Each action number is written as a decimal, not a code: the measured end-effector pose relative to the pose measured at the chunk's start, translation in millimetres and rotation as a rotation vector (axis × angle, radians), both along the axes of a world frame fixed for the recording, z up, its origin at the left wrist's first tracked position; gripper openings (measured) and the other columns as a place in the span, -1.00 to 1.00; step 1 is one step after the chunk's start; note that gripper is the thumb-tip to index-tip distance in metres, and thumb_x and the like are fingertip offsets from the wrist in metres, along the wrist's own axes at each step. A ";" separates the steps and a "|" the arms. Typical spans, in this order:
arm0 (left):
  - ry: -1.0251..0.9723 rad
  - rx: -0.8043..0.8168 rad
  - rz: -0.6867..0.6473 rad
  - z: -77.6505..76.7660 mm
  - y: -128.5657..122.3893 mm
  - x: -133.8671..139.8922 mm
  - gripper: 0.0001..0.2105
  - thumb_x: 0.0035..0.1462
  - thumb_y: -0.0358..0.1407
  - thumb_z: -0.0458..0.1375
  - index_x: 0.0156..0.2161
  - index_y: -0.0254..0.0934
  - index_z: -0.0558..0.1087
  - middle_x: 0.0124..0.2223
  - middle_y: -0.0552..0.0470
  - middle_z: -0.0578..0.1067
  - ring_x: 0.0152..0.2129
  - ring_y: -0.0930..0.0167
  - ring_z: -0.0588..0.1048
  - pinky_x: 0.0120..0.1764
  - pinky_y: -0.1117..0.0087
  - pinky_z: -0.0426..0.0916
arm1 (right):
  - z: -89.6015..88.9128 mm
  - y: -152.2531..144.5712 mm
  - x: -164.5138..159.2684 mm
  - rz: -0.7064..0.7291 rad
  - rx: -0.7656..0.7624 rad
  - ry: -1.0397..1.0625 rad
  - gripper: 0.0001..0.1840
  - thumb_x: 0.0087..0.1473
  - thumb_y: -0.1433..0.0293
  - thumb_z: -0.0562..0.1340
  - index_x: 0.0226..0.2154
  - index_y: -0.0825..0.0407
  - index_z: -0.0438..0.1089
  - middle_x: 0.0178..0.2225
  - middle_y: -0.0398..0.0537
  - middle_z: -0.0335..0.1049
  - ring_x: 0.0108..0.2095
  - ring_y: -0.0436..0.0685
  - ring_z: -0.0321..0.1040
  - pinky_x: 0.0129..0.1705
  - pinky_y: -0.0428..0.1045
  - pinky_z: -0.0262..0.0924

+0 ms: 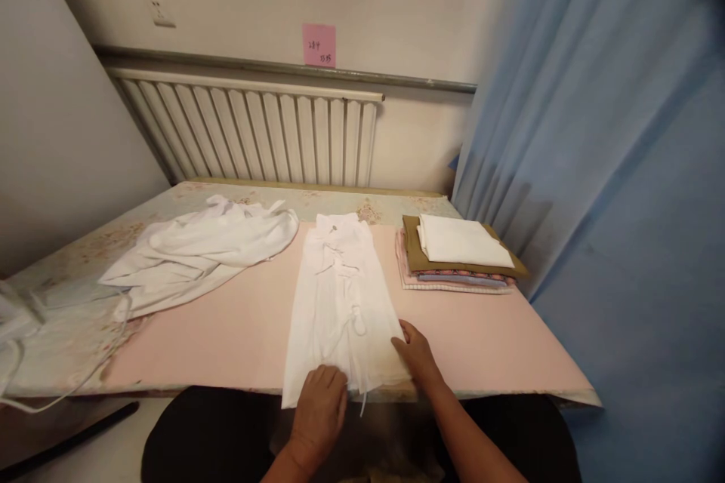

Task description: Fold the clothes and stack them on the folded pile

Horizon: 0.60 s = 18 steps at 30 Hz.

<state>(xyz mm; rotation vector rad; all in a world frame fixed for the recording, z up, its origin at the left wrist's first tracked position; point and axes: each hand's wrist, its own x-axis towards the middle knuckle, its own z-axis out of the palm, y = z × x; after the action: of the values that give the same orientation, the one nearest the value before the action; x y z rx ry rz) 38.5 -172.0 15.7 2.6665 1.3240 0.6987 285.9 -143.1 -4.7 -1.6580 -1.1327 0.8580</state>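
Note:
A white blouse [340,294] with tied strings down its front lies folded into a long strip in the middle of the table, collar end toward the wall. Its lower end hangs slightly over the front edge. My left hand [321,404] rests at that lower end with its fingers curled together over the cloth; the fingertips are partly hidden. At the lower right side, my right hand [418,355] has the blouse's edge between thumb and fingers. A thin string dangles below the hem between the two hands.
To the left lies a crumpled white cloth [209,249]. A stack of folded clothes [464,249] sits at the right. A white cord [84,377] runs over the left front edge. A radiator [254,132] stands behind the table; a blue curtain [566,128] hangs at the right.

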 end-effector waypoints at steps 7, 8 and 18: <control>-0.010 0.000 -0.005 -13.7 3.3 4.9 -0.78 0.15 -0.56 -0.04 -0.39 -0.25 0.37 -0.37 0.01 0.39 -0.39 0.33 0.33 -0.31 0.33 0.24 | 0.1 1.0 0.7 -0.009 -0.002 -0.019 -0.50 -0.14 0.37 0.17 -0.07 0.08 0.42 -0.18 0.00 0.53 -0.18 0.21 0.47 -0.12 0.02 0.32; -0.009 0.005 -0.008 -16.4 4.4 5.4 -0.78 0.15 -0.56 -0.03 -0.38 -0.25 0.37 -0.37 0.01 0.39 -0.39 0.33 0.34 -0.31 0.33 0.24 | -0.1 1.2 0.7 -0.009 -0.004 -0.019 -0.49 -0.14 0.36 0.18 -0.07 0.09 0.42 -0.18 0.00 0.53 -0.18 0.20 0.47 -0.13 0.02 0.33; -0.001 -0.023 0.021 -27.7 4.6 9.2 -0.81 0.18 -0.52 -0.02 -0.33 -0.24 0.40 -0.33 0.00 0.42 -0.37 0.31 0.33 -0.28 0.29 0.23 | 6.5 0.0 -1.7 -0.019 -0.019 -0.023 -0.50 -0.14 0.36 0.18 -0.07 0.09 0.42 -0.19 -0.01 0.54 -0.19 0.20 0.47 -0.14 0.01 0.33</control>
<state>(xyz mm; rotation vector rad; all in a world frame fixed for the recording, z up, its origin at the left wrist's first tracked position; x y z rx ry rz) 47.6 -167.4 -12.0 2.6377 1.3536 0.6829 284.2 -143.1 1.7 -1.6954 -1.1255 0.8416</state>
